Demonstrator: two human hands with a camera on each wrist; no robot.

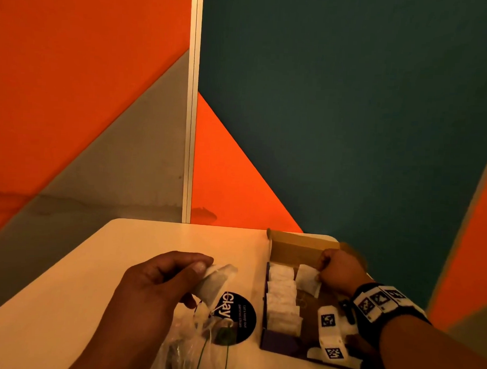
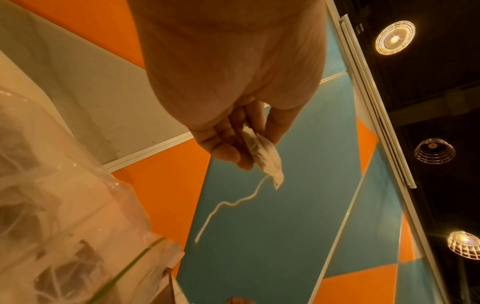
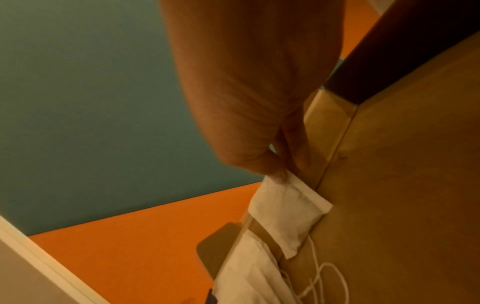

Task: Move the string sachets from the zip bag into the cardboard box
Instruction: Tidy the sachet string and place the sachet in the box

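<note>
**Head view: a sachet in each hand, one over the bag, one in the box**

Head view shows the left hand [image 1: 160, 281] above the surface [image 1: 156, 236], thumb and fingers pinching a string sachet [image 1: 214, 283] just over the clear zip bag [image 1: 191, 338]. Only the left wrist view shows that sachet's string [image 2: 228, 203] dangling free, and more sachets inside the bag [image 2: 52, 236].

The right hand [image 1: 339, 268] reaches into the far end of the cardboard box [image 1: 295, 242], pinching a second sachet [image 1: 308, 279] by its edge. In the right wrist view this sachet [image 3: 285, 216] leans against the box's inner wall [image 3: 405, 185], with loose strings [image 3: 322, 281] below it, hidden from the head camera. A row of sachets [image 1: 283, 300] fills the box's left side. A black round sticker [image 1: 239, 318] lies on the surface between bag and box.
</note>
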